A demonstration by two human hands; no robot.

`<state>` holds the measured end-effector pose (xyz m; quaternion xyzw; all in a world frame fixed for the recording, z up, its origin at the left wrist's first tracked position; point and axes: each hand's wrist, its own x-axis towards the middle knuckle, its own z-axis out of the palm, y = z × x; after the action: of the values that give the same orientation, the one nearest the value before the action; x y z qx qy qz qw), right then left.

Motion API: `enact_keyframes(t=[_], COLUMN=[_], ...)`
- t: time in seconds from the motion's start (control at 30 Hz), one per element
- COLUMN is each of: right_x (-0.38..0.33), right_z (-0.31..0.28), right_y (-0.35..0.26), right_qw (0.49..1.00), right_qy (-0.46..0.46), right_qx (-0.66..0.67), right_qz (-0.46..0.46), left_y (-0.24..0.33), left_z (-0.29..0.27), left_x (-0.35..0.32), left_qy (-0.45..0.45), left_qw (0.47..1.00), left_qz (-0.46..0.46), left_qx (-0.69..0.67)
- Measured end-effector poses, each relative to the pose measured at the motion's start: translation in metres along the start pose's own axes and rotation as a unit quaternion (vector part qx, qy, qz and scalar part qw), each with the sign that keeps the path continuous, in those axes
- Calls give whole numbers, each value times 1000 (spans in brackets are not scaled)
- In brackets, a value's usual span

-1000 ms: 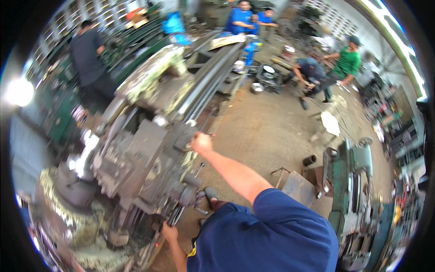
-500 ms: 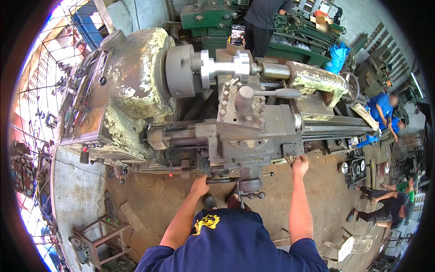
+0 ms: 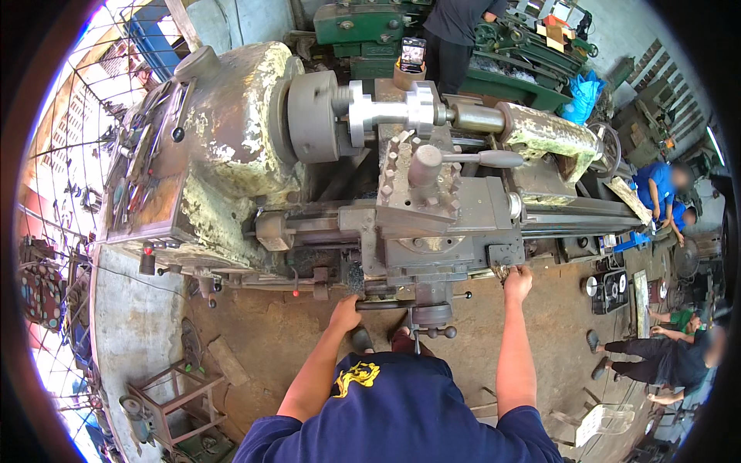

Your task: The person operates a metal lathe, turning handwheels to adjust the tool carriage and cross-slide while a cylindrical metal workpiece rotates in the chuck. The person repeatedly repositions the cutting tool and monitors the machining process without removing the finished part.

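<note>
The person stood at a large old lathe [image 3: 231, 154] whose long axis ran left to right across the view, headstock at the left, bed stretching right. The left hand [image 3: 345, 314] was curled around a dark lever [image 3: 382, 305] at the carriage's [image 3: 432, 224] front, the lever lying roughly level and pointing right. The right hand [image 3: 518, 282] had its fingers closed on a small handwheel [image 3: 502, 270] at the carriage's right front corner. A shiny steel workpiece [image 3: 394, 110] sat in the chuck [image 3: 312, 116], pointing right along the bed.
</note>
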<state>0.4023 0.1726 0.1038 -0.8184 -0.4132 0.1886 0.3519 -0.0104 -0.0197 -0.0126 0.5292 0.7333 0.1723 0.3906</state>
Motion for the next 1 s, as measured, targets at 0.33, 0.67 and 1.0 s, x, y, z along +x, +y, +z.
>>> enact_keyframes(t=[0.33,0.67,1.0], right_x=[4,2,0], right_z=[7,4,3], right_y=[9,8,4], right_qw=[1000,999,999], right_qy=[7,8,13], right_qx=[14,13,12], right_qz=[-3,-34,-35], left_y=[-6,-1,-2], left_z=[-9,-3,-6], left_x=[2,-1,-14], left_qy=[-21,13,30], left_qw=[1000,998,991], left_qz=[-2,-52,-121], left_qx=[-2,-35,-41])
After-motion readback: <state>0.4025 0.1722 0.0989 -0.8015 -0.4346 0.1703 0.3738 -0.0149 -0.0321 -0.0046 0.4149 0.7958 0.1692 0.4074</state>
